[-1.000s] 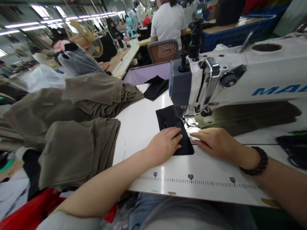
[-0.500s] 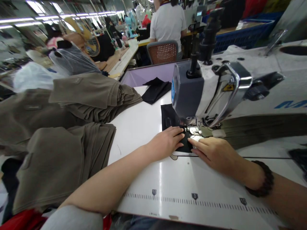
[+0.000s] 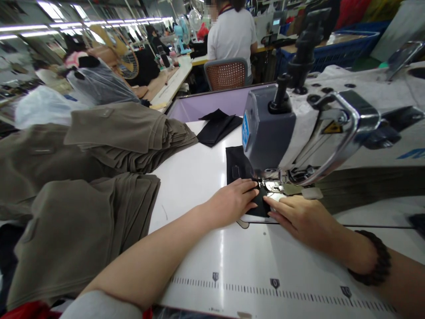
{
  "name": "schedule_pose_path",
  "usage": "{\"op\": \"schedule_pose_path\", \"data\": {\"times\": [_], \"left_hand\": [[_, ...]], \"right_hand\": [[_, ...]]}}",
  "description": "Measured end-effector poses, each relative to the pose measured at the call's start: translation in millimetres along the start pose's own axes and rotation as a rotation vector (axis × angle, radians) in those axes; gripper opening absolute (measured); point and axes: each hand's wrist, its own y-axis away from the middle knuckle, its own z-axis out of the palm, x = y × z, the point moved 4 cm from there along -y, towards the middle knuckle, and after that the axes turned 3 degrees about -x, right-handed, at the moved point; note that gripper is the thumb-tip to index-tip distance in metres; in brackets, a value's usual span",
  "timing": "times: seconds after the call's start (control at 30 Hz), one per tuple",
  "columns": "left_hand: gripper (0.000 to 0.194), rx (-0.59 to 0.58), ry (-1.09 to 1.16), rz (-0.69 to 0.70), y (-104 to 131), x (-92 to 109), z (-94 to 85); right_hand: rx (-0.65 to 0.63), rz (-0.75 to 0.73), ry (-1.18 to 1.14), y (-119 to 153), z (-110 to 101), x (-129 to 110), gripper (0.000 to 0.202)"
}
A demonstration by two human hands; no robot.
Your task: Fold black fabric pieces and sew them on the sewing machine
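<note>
A black cloth piece [image 3: 237, 165] with a small stitched rectangle lies on the sewing machine bed, partly beneath the grey machine head [image 3: 270, 128]. My left hand [image 3: 232, 203] rests flat on this cloth, its fingers stretched toward the presser foot [image 3: 261, 183]. On the other side, my right hand [image 3: 300, 219] has its fingers extended, with the fingertips touching the cloth's right edge beside the shiny needle plate [image 3: 275, 188]. The underside of the right hand is hidden. Part of the cloth is covered by my left fingers and the machine head.
Stacks of brown-grey fabric pieces [image 3: 76, 226] cover the left side. Folded black pieces [image 3: 217, 127] lie at the table's far edge. A ruler scale [image 3: 245, 288] runs along the front. Beyond are a person in a white shirt [image 3: 232, 37], a chair [image 3: 227, 73] and a blue crate [image 3: 332, 51].
The view has shifted slightly, so the machine and both hands appear a little lower and farther right. Both hands keep nearly the same pose on the black cloth.
</note>
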Motion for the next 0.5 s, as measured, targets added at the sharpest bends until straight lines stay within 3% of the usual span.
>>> {"op": "schedule_pose_path", "data": {"times": [0.4,0.5], "left_hand": [[0.028,0.038,-0.002,-0.010,-0.1,-2.7,-1.1],[0.025,-0.005,0.017,0.110,2.6,4.2,-3.4]], "right_hand": [[-0.041,0.037,-0.017,-0.2,0.7,1.0,0.027],[-0.023,-0.052,-0.051,0.9,-2.4,-1.4,0.024]]}}
